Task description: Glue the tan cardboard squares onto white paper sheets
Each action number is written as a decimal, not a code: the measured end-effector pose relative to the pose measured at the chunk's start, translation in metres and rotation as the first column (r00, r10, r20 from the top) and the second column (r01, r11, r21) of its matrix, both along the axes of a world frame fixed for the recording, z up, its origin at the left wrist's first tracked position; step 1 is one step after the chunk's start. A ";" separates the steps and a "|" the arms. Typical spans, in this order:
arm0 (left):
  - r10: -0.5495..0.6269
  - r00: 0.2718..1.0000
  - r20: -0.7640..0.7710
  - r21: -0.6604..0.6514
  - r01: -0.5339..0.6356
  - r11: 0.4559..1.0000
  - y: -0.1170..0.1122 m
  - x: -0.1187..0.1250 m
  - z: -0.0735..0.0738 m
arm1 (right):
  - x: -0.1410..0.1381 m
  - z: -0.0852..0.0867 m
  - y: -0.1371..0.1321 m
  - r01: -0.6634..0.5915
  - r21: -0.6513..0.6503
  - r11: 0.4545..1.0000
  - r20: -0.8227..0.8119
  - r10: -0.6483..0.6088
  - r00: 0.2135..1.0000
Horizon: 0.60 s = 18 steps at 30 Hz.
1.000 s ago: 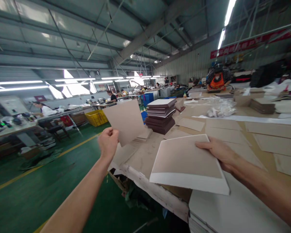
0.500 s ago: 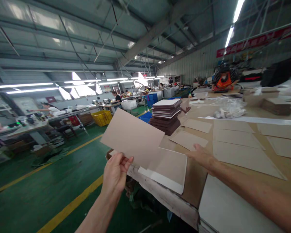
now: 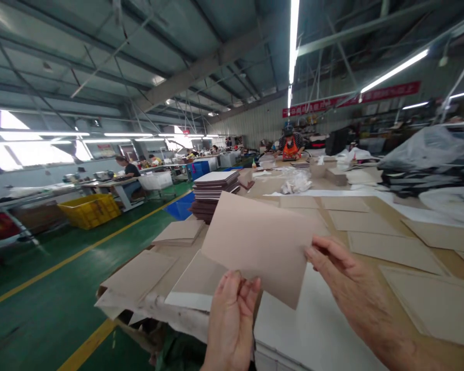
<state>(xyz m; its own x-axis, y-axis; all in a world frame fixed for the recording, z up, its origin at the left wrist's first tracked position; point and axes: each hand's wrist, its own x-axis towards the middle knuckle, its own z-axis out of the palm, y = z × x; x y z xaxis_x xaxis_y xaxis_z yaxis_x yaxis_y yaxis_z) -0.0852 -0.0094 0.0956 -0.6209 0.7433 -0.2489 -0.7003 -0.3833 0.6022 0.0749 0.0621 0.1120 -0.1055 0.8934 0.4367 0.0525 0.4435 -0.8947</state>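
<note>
My left hand (image 3: 231, 319) pinches the lower edge of a beige cardboard sheet (image 3: 259, 242) and holds it up over the worktable (image 3: 371, 203). My right hand (image 3: 348, 286) touches the sheet's right edge, fingers bent against it. Under the sheet lies a beige-and-white panel (image 3: 195, 283) near the table's front edge, next to a stack of white boards (image 3: 313, 330) just in front of me.
Several beige sheets (image 3: 394, 247) are laid out across the table. A dark stack of boards (image 3: 212, 193) stands at its far left. Clear plastic bags (image 3: 425, 149) lie at the right. A person in orange (image 3: 291, 147) works far off. Green floor, yellow crate (image 3: 89, 208) lie left.
My left hand has brought the beige sheet from the left in over the table. My right hand let go of the beige-and-white panel, which now lies on the table, and reached the sheet's edge.
</note>
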 end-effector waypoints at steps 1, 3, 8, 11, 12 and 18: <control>-0.036 0.999 -0.011 0.006 0.036 0.999 0.001 0.008 0.000 | 0.005 0.001 0.000 0.045 -0.011 0.999 -0.036 -0.046 0.998; -0.132 0.988 -0.080 0.033 0.135 0.990 0.000 0.017 0.002 | 0.017 0.006 -0.001 0.128 -0.037 0.991 -0.124 -0.132 0.983; -0.119 0.914 -0.388 0.225 0.219 0.949 0.000 0.004 0.022 | 0.059 0.036 0.011 0.114 0.112 0.987 -0.467 -0.049 0.883; -0.019 0.813 -0.582 0.237 0.192 0.952 0.002 -0.011 0.031 | 0.082 0.038 0.013 0.040 -0.003 0.999 -0.444 -0.037 0.895; -0.020 0.750 -0.661 0.185 0.190 0.964 0.002 -0.014 0.031 | 0.087 0.033 0.012 0.015 -0.086 0.996 -0.418 -0.049 0.907; -0.209 0.426 -0.880 -0.187 0.094 0.978 0.000 -0.015 -0.006 | 0.089 -0.012 -0.005 0.077 -0.465 0.882 -0.357 -0.266 0.896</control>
